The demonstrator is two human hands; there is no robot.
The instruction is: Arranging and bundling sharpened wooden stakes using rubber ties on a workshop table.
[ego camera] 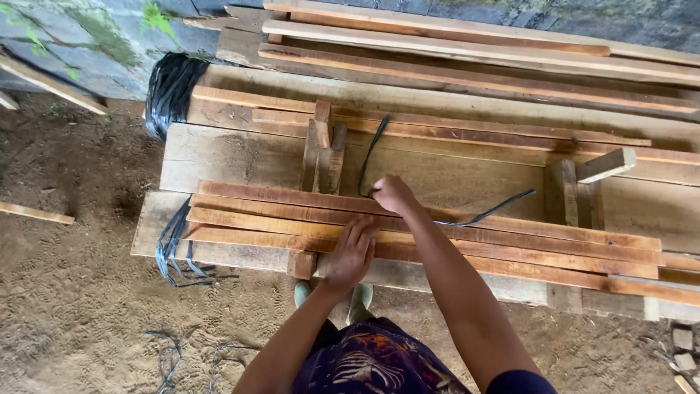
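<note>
Right hand (pixel 392 194) pinching strap (pixel 372 153) (slats (pixel 510 244) beneath)

Left hand (pixel 353 252) flat, right hand (pixel 392 194) clenched

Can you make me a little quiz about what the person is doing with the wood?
1. True or false: the right hand grips a black strap.
2. What does the left hand rest on? A) the dirt B) the slats C) a hammer
3. Fill in: by the left end of the boards lies a black ___.

Key: 1 true; 2 B; 3 bundle of straps.
</note>
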